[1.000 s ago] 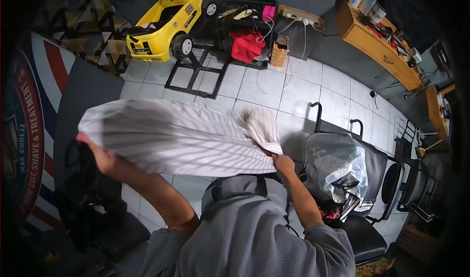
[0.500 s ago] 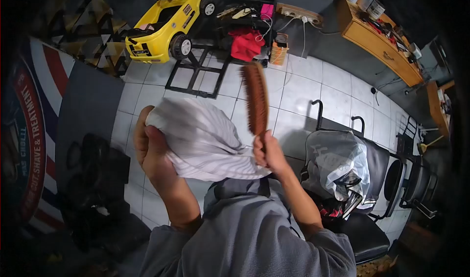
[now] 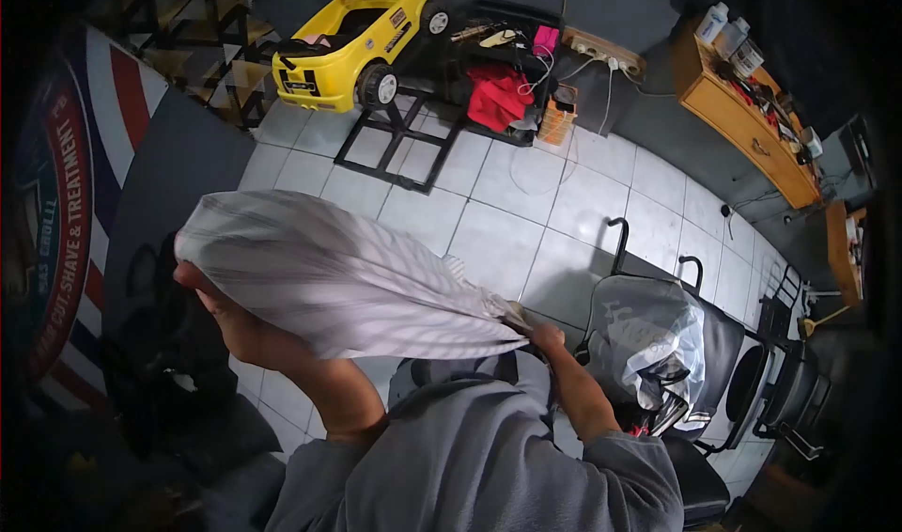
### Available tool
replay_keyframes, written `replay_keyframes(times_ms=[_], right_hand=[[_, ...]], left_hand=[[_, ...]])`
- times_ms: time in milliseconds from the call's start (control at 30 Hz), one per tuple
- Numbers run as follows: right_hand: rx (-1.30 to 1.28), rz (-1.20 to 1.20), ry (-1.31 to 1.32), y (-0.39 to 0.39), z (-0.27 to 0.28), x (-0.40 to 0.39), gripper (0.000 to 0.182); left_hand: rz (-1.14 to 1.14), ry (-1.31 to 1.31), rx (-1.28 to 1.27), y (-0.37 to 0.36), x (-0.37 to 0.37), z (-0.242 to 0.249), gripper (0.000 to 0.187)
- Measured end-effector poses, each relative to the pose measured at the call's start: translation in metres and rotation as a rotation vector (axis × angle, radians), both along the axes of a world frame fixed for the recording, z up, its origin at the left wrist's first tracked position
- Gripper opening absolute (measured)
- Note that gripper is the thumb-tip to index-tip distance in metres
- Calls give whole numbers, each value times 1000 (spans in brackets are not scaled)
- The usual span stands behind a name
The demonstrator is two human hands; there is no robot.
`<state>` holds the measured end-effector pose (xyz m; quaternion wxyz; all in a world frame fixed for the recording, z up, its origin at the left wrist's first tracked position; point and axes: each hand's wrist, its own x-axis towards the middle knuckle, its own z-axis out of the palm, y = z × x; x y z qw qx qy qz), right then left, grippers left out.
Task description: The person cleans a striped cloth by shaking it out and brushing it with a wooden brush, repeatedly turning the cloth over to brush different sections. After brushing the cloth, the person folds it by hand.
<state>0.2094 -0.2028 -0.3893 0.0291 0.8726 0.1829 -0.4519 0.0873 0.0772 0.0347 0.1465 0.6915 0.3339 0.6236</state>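
A white cloth with grey stripes [image 3: 348, 278] is stretched sideways in front of my body. My left hand [image 3: 221, 311] grips its wide left end, with most of the fingers hidden by the fabric. At the other end the cloth gathers into tight folds, and my right hand [image 3: 547, 336] is closed around them. The wooden brush seen earlier in my right hand cannot be clearly made out now; a small tan and dark bit shows beside the fist.
A black chair [image 3: 723, 344] with a clear plastic bag [image 3: 658, 335] on it stands at right. Beyond are a yellow toy car [image 3: 352, 39], a black metal frame [image 3: 399, 147], a red cloth [image 3: 498, 98] and a wooden drawer unit [image 3: 752, 137]. A barber banner [image 3: 70, 212] stands at left.
My left hand has moved left and slightly down, drawing the striped cloth out long. My right hand has lowered and shifted right, and the brush that stood upright in it has dropped from view.
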Motion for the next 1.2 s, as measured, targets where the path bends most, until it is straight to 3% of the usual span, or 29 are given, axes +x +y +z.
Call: replay_keyframes(times_ms=[100,167,200,267,300,333,400,467,533,633,767,833,900,933,1000,1033,1067,1100,1133,1200], right_hand=[[109,-242,-193,-6,-6,5,51],[370,-552,-233,8,-24,23,58],[589,-914,-64,19,-20,32,66],[990,-1067,289,51,88,46,57],[1156,-1081,485,65,147,47,54],[1299,-1045,612,78,204,43,49],[1444,-907,755,88,258,26,49],[1528,-523,700,90,254,10,49],[1618,-130,346,107,267,0,45],[1464,-96,200,112,170,-13,43],[688,166,18,47,47,-7,34],[396,396,72,-16,-119,-11,35],[222,57,-49,-39,-86,-11,37],[289,60,-69,-36,-77,-9,37],[420,61,-113,-16,-58,5,36],[651,9,-199,-6,-32,10,40],[770,-184,-240,13,-13,16,48],[911,-511,-97,38,12,22,55],[971,-809,322,63,94,26,54],[1280,-927,629,94,211,22,51]], left_hand=[[-408,-309,-254,-2,1,5,41],[-619,-407,-439,-18,11,21,41],[-724,-363,-457,-19,14,20,40],[-937,-275,-491,-21,21,19,37],[-870,-302,-565,-26,22,12,41],[-945,-243,-551,-26,25,9,40],[-1060,-145,-518,-26,35,9,36],[-1142,-69,-480,-28,44,11,31],[-1147,-94,-469,-29,51,14,28],[-1029,-242,-448,-29,58,22,23],[-723,-522,-492,-22,48,27,28],[-645,-582,-542,-22,41,35,31],[-556,-563,-584,-24,43,38,29],[-511,-553,-606,-24,43,39,28],[-735,-332,-554,-20,36,35,28],[-872,-334,-549,-17,37,27,25],[-937,-318,-544,-17,41,23,21],[-1003,-301,-540,-16,44,20,16],[-994,-232,-530,-15,45,18,15],[-969,-132,-537,-16,46,15,13]])
